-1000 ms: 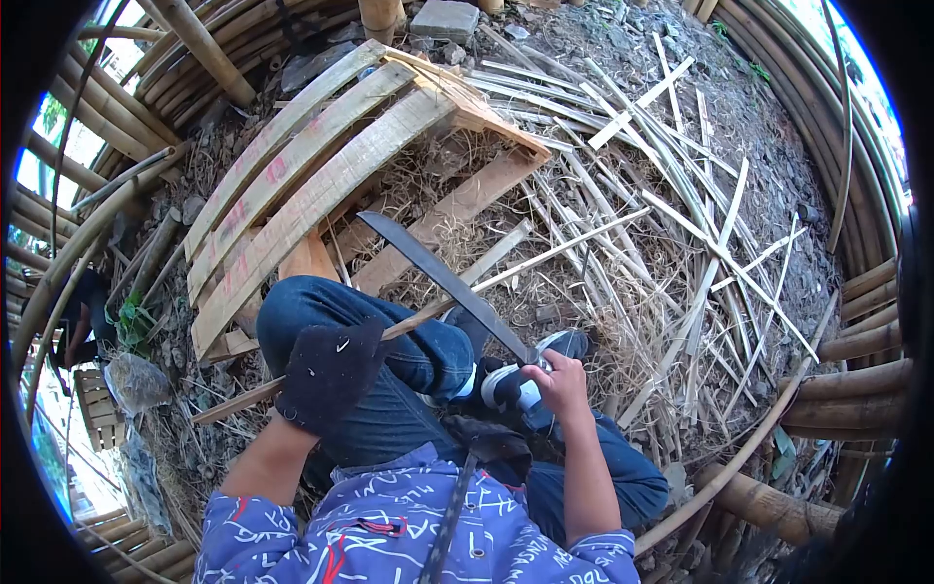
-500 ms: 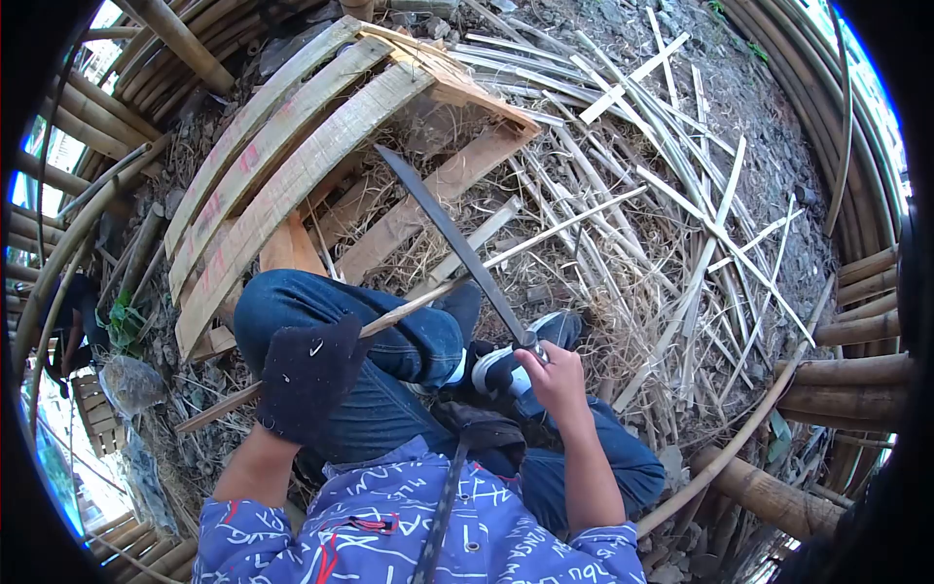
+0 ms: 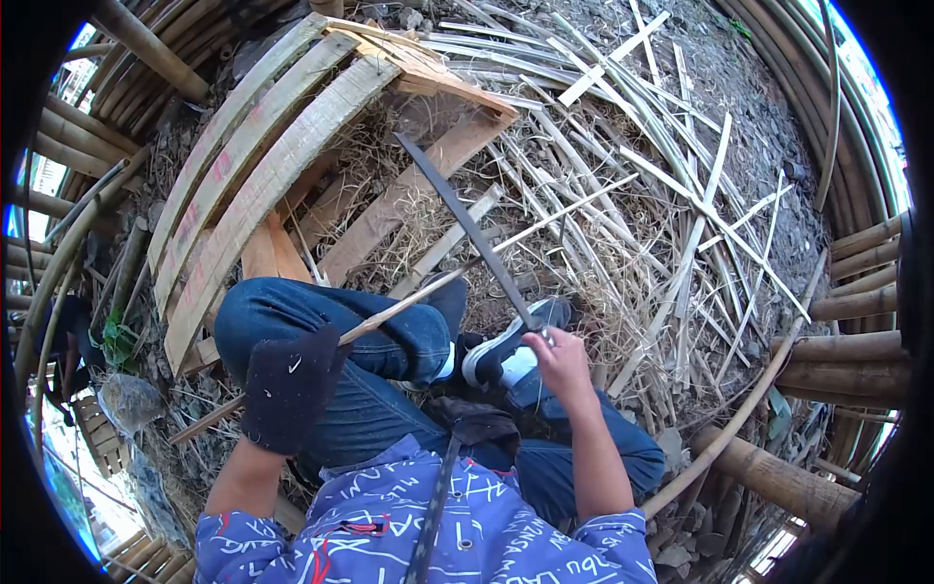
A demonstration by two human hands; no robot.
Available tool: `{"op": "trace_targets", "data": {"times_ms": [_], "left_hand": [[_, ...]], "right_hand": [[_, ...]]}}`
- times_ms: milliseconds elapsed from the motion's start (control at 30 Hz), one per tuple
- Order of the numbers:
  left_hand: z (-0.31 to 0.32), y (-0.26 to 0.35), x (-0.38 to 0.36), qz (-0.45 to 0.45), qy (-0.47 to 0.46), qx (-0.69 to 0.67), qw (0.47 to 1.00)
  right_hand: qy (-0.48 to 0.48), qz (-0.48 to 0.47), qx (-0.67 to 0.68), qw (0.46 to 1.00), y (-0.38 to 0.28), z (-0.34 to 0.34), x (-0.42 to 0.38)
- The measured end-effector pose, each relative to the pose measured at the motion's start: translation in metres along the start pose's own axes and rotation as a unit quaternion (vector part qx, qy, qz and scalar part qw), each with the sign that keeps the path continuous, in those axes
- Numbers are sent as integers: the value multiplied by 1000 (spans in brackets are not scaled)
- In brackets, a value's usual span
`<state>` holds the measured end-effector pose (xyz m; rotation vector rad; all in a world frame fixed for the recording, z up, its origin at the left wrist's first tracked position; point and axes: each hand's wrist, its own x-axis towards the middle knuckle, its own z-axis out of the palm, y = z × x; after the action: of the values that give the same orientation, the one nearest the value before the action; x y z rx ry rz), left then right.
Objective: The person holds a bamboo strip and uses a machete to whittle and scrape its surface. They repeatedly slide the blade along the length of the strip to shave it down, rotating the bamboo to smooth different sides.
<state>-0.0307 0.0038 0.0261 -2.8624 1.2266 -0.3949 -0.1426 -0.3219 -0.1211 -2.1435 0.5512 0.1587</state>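
Observation:
A black cloth or mitt covers my left hand [image 3: 290, 389], which is closed around a long thin bamboo strip [image 3: 506, 239] over my left thigh. The strip slants up to the right, and its lower end sticks out past the cloth. My right hand [image 3: 562, 368] is bare and wrapped round the handle of a long, dark, straight blade [image 3: 467, 222]. The blade points up and to the left and crosses the strip in view; whether they touch I cannot tell. The fingers of my left hand are hidden under the cloth.
A slatted wooden pallet [image 3: 282, 146] leans at the upper left. Split bamboo strips [image 3: 715, 185] lie scattered on the ground at the upper right. Thick bamboo poles [image 3: 778, 482] stand at both sides. Part of another person [image 3: 70, 336] shows at the far left.
The view has shifted slightly, so the pallet and strips appear a little further left. My hands still hold the blade and the strip; the blade tip looks slightly further right relative to the pallet.

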Motion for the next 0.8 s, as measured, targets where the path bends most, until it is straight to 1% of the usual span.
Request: {"op": "trace_targets", "data": {"times_ms": [67,100,133,200,233,267,300,333,400,433,467,533,567,600,633,667,700,733,767,800], "left_hand": [[-6,1,6,-3,-2,-13,1000],[-8,1,11,-9,4,-27,1000],[-7,0,12,-7,8,-29,1000],[-3,-3,10,9,31,-13,999],[-1,-3,8,12,38,-20,999],[0,-3,5,-1,5,-27,1000],[0,-2,4,-13,-31,-32,999],[-1,-1,4,-9,-30,-35,999],[-2,0,5,-4,-3,-12,1000],[0,0,6,-3,-4,-12,1000],[1,-1,5,0,8,-10,1000],[-1,-2,5,5,20,-7,1000],[-4,-4,8,-13,-33,-34,999],[-6,-4,9,-32,-88,-62,994],[-5,-4,7,-29,-88,-63,994],[-3,-3,5,-23,-59,-51,997],[-1,-3,5,-18,-29,-39,999],[-2,-4,6,-16,-28,-40,999],[-5,-4,7,-31,-72,-50,996],[-6,-4,8,-45,-117,-60,990]], "right_hand": [[28,34,-36,998,25,0,12],[41,86,-19,995,17,-7,16],[46,85,-21,995,25,-4,22],[114,99,6,989,51,-2,33],[107,111,32,987,39,-6,31],[90,111,84,986,47,2,30],[72,95,73,990,28,-2,22],[52,81,62,993,7,-6,13],[34,15,-9,999,3,3,0],[22,-6,-61,998,3,1,-2],[21,-5,-60,998,9,-1,3],[25,82,-41,995,34,-4,21],[67,83,-6,994,50,-4,31],[87,112,27,989,44,-14,38],[107,118,45,986,53,-16,45],[130,122,64,982,61,-17,50],[134,122,65,981,57,-19,49],[116,119,81,983,52,-19,45],[96,116,98,984,46,-17,40],[68,107,77,989,35,-14,30]]}}
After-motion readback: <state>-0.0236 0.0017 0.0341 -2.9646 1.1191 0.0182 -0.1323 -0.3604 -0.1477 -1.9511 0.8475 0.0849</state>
